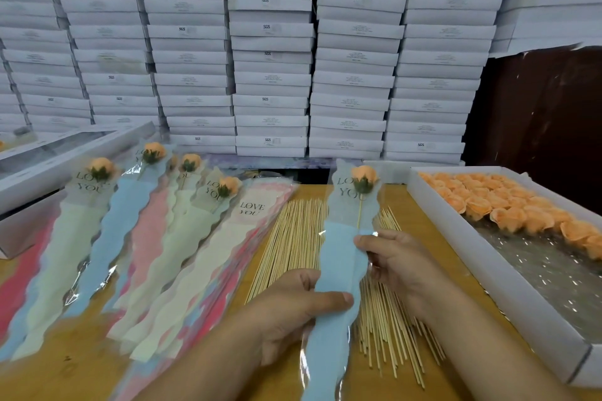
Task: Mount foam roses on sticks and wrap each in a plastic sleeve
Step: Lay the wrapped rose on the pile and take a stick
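I hold a blue plastic sleeve [338,273] printed "LOVE YOU" over the table. Inside it sits an orange foam rose [364,177] on a thin stick [359,213]. My left hand [293,312] grips the sleeve's lower half, thumb across the front. My right hand [395,259] pinches the sleeve's right edge at mid-height. A heap of bare wooden sticks [294,238] lies under and beside the sleeve. Several wrapped roses [153,153] lie fanned out to the left.
A pile of flat unused sleeves [228,257] lies left of the sticks. A white tray [462,244] at the right holds several loose orange foam roses [508,212]. Stacked white boxes [270,52] fill the back. An open white box [42,166] stands far left.
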Motion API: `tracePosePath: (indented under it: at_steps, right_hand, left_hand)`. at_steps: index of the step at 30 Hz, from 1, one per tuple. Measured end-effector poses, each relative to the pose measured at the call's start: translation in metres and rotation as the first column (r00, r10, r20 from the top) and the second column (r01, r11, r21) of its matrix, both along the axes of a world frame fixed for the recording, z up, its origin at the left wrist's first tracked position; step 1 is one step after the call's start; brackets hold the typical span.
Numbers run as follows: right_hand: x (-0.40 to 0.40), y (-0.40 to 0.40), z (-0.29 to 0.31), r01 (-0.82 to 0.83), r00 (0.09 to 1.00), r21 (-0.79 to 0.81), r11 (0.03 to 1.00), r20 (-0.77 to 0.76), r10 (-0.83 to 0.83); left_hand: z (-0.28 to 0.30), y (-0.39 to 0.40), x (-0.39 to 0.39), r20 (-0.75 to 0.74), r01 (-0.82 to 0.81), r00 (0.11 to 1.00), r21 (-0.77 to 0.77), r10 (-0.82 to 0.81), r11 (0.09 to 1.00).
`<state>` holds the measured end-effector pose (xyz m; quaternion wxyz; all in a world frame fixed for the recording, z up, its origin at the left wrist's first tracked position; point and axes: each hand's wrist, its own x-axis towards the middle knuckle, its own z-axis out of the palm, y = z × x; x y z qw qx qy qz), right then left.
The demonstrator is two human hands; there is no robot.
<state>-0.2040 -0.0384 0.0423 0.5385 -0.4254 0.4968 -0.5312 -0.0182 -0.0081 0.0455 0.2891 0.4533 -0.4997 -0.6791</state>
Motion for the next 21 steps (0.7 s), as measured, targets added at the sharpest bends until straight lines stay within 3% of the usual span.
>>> tracePosePath:
  at_steps: [6,16,21]
  right_hand:
    - [-0.008,-0.005,0.000,0.119,0.989,-0.024,0.993,0.088,-0.117]
    - [0.007,0.002,-0.005,-0.126,0.992,0.013,0.992,0.003,0.126]
    - [0.006,0.003,-0.003,-0.039,0.999,-0.029,0.999,0.002,0.039]
  left_hand:
    - [-0.002,0.001,0.000,0.008,0.009,1.000,-0.006,-0.009,1.000]
    - [-0.004,-0.003,0.001,-0.047,-0.109,0.993,-0.048,0.107,0.993]
    - [-0.001,-0.002,0.000,-0.044,-0.073,0.996,-0.024,0.072,0.997]
